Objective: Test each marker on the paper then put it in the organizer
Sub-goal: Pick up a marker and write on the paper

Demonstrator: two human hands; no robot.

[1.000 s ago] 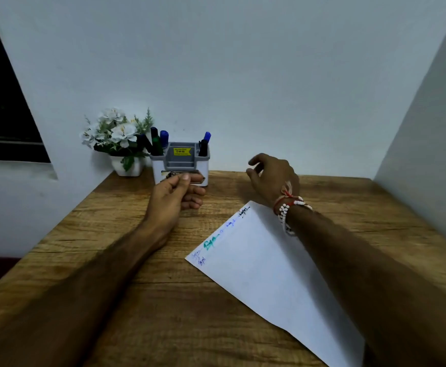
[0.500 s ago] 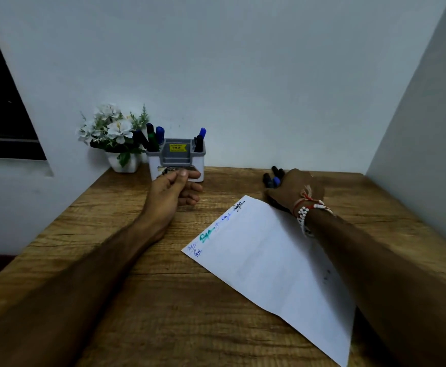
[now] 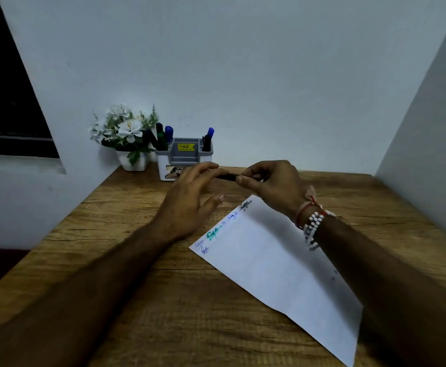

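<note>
Right hand [image 3: 272,184] is noted curled, thumb and forefinger pinched on one end of a dark marker [image 3: 226,177], which is held roughly level above the table [image 3: 110,234]. Left hand [image 3: 187,200] is spread almost flat, fingers straight, thumb kept apart below. Its fingertips [image 3: 207,166] are laid on the marker's other end, though a true grip there cannot be told. Most of the barrel is hidden by the two hands, so cap and colour cannot be made out. Paper [image 3: 269,266] is laid askew on the table, its far corner just beneath the right hand. Green, blue and black scribbles are seen along one edge, and its right part is covered by the forearm. Organizer [image 3: 163,168] is stood at the table's back, partly masked by the left fingers, with stowed markers [image 3: 163,136] upright in its end compartments. Beaded bracelets [image 3: 312,226] are worn on the right wrist.
</note>
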